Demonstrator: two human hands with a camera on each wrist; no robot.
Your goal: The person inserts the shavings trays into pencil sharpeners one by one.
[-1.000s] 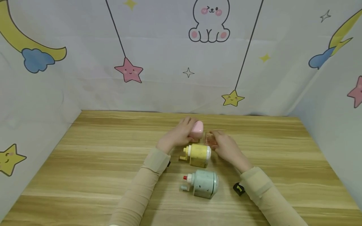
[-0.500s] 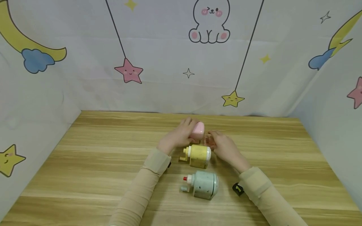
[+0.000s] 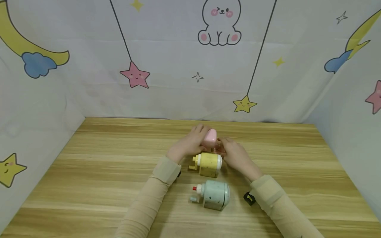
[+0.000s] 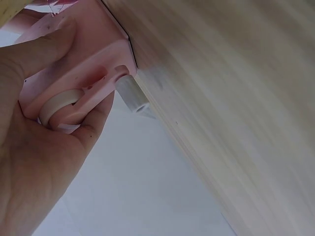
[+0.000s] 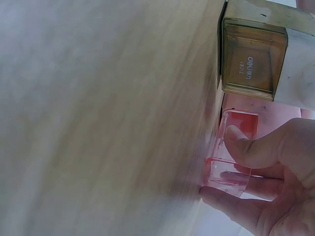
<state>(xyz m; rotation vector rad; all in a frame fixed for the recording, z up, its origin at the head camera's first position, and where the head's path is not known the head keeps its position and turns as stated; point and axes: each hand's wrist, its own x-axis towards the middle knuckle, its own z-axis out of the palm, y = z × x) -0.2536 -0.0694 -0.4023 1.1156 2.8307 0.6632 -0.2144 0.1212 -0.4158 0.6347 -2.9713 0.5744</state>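
My left hand [image 3: 190, 142] grips a pink crank pencil sharpener [image 3: 211, 138] at the back middle of the table. In the left wrist view its thumb lies along the pink body [image 4: 98, 29], and the crank handle [image 4: 131, 93] points outward. My right hand [image 3: 239, 158] pinches a clear reddish shavings drawer [image 5: 228, 164] between thumb and fingers, right beside the pink sharpener. In the right wrist view the drawer's far end sits at the pink body, partly inserted; the exact depth is hard to see.
A yellow crank sharpener [image 3: 209, 163] stands just in front of both hands, its amber drawer [image 5: 251, 61] shut. Nearer still stands a pale green sharpener [image 3: 215, 195] with a red tip. A white printed cloth [image 3: 169, 99] borders the wooden table [image 3: 104, 165].
The right hand has moved slightly left with the drawer, narrowing the gap to the pink sharpener. The left hand and the pink sharpener have shifted slightly right.
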